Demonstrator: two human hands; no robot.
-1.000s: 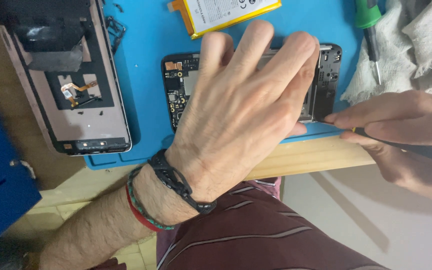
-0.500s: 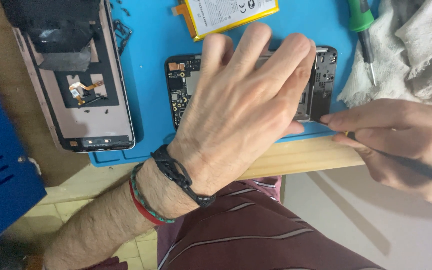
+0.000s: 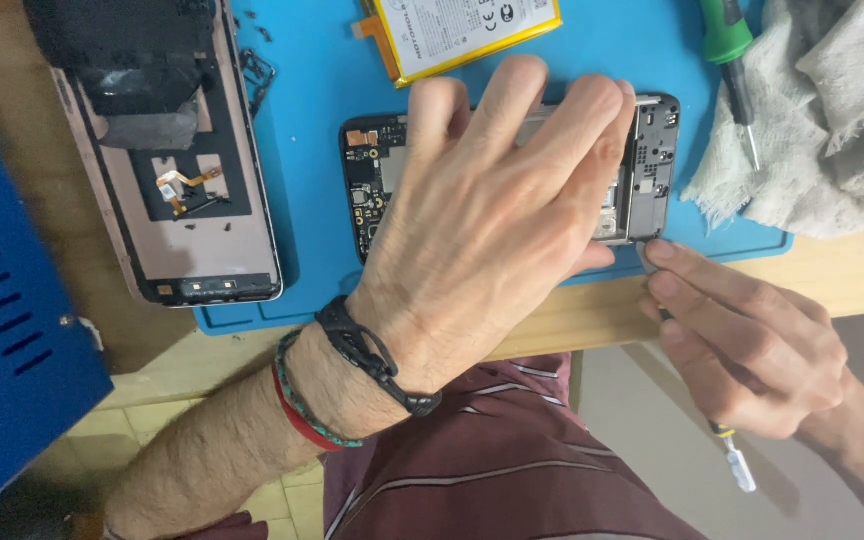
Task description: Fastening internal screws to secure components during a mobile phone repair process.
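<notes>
Head view shows the left hand (image 3: 492, 230) spread flat, pinning the opened phone (image 3: 652, 160) at frame centre on the blue mat (image 3: 312, 110), while the right hand (image 3: 752, 340) — fingers closed on a thin tool (image 3: 732, 455) — works the phone's lower-right corner, likely prying or unscrewing — steady pressure needed.

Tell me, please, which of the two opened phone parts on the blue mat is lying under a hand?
The dark phone frame at the mat's near edge, pinned by the left hand. The pinkish back housing farther left lies untouched.
</notes>
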